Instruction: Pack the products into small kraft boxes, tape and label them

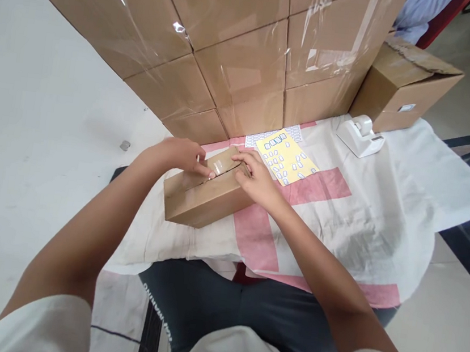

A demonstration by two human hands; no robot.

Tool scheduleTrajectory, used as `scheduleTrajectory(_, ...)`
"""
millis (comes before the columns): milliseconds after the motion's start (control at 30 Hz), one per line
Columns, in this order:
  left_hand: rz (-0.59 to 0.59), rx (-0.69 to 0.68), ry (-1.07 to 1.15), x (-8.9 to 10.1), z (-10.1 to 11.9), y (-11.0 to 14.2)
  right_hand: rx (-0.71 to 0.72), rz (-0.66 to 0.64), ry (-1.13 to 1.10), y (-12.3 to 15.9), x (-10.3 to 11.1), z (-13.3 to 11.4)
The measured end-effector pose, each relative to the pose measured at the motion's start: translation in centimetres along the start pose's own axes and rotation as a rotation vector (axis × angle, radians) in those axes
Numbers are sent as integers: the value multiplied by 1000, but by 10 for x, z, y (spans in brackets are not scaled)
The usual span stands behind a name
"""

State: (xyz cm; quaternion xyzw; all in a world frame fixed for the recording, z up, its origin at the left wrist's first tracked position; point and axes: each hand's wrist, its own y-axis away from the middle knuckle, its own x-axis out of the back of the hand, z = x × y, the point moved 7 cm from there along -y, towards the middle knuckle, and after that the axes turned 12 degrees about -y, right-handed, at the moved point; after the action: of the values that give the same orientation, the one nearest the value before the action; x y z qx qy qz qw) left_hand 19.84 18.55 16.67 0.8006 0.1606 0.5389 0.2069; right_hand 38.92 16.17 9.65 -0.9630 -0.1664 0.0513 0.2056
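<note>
While left hand (185, 156) touches carton (215, 201), right hand (258, 182) seemingly grips it.

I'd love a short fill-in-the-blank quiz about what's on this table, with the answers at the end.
1. The left hand and right hand both touch a small box made of ____.
2. The nearer label sheet is coloured ____.
3. In the picture, the tape dispenser stands to the ____ of that sheet.
4. The dispenser's body is coloured ____.

Missing words: cardboard; yellow; right; white.
</note>
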Motion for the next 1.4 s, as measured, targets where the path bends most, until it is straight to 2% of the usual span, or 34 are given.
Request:
scheduleTrajectory(67,-78,-166,147,-10,7,-4,-10,-2,-4,0,0,0)
scheduleTrajectory(133,-55,-234,203,-13,12,-3,-25,4,-11,1,0,0)
scheduleTrajectory(267,162,-61,29,-8,8,13,-35,34,-29,0,1,1)
scheduleTrajectory(367,247,-1,77,-8,9,32,-22,34,-33,0,0,1)
scheduleTrajectory(433,334,-3,167,-8,9,45,-23,35,-40,1,0,1)
scheduleTrajectory(567,578,-58,265,-5,10,75,-39,33,-58,1,0,0)
scheduleTrajectory(700,705,-156,245,-9,20,91,-36,28,-67,1,0,-1)
scheduleTrajectory(767,728,-162,213,-11,24,91,-30,35,-64,0,0,-1)
scheduleTrajectory(933,762,-77,166,-14,25,82,-44,44,-53,0,0,0)
scheduleTrajectory(1067,706,-146,323,-18,27,78,-47,38,-57,0,1,-2)
scheduleTrajectory(1200,702,-164,440,-22,29,80,-48,35,-62,0,1,-3)
scheduleTrajectory(1400,770,-117,244,-22,43,90,-31,35,-59,0,0,-1)
